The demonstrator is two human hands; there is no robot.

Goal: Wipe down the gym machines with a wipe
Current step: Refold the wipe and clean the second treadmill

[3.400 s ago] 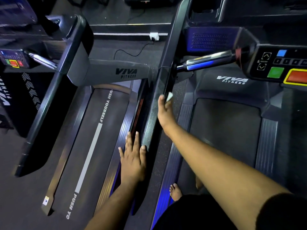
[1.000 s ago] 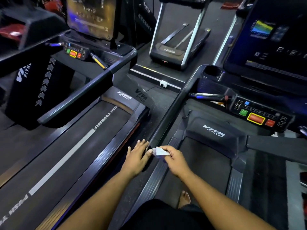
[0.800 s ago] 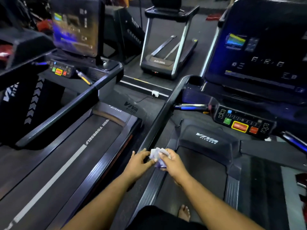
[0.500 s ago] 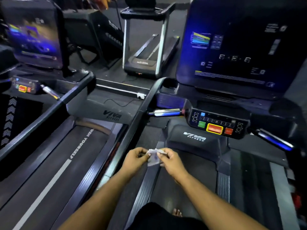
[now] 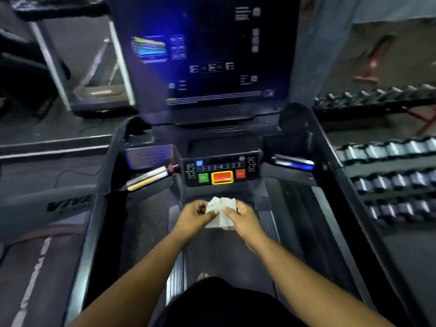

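I stand on a black treadmill and face its large dark screen (image 5: 207,55). Below the screen sits the control panel (image 5: 220,171) with green, orange and red buttons. A crumpled white wipe (image 5: 220,212) is held in the air in front of me, below the panel. My left hand (image 5: 195,217) pinches its left side and my right hand (image 5: 243,220) pinches its right side. The left side rail (image 5: 106,185) and the right side rail (image 5: 335,185) run along either side of me. The wipe touches no part of the machine.
A second treadmill with a white stripe on its belt (image 5: 33,274) lies to my left. Racks of dumbbells (image 5: 391,180) stand close on the right. Another treadmill (image 5: 94,67) stands further back on the left. Short silver grips (image 5: 151,177) stick out beside the panel.
My view swung right from the left rail to face the console. My left hand left the rail and joined the right hand on the wipe, which both now hold at the middle.
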